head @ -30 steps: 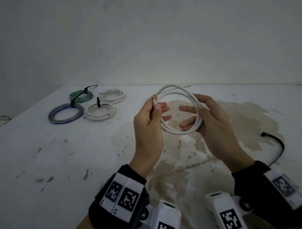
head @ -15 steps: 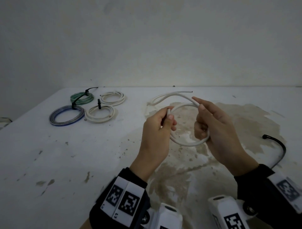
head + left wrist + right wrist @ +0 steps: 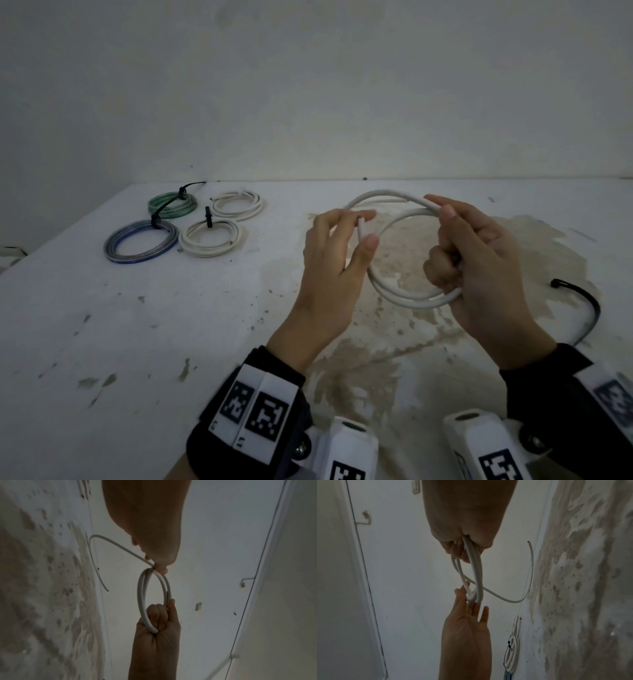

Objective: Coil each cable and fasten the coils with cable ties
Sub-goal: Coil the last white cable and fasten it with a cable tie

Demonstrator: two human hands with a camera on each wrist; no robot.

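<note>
right hand (image 3: 479,270) is clenched around the white cable (image 3: 411,303) coil at its 3 o'clock, left hand (image 3: 335,263) just pinching it at 9 o'clock

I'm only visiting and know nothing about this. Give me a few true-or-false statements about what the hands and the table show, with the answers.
1. The right hand grips the white cable in loops. True.
2. A tie already binds that cable. False: none shows on it; a black cable tie lies loose on the table, to the right.
3. A green coil and a blue coil lie on the table's left side. True.
4. The left hand rests flat on the table. False: it is raised, pinching the cable near one end.
</note>
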